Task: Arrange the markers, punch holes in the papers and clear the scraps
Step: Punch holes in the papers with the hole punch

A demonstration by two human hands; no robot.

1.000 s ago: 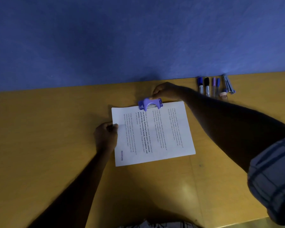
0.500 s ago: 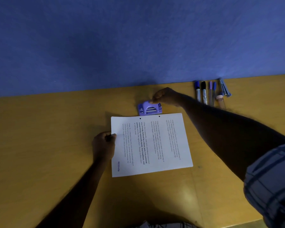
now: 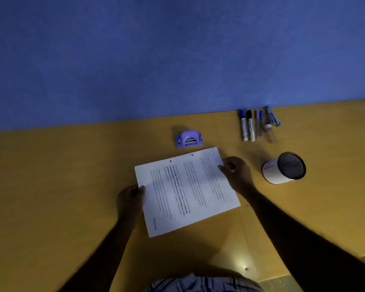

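Left hand (image 3: 130,199) and right hand (image 3: 237,172) pinch opposite edges of the white printed paper stack (image 3: 188,190); the purple plastic hole punch (image 3: 188,139) sits just beyond

The papers (image 3: 188,190) are a thin white stack with printed text, lying a little turned, with two small punched holes near the far edge. The left hand (image 3: 129,197) pinches their left edge and the right hand (image 3: 236,173) grips their right edge. The purple hole punch (image 3: 188,139) stands just behind them, not touching, and the markers (image 3: 250,125) lie side by side far to the right, caps pointing away.
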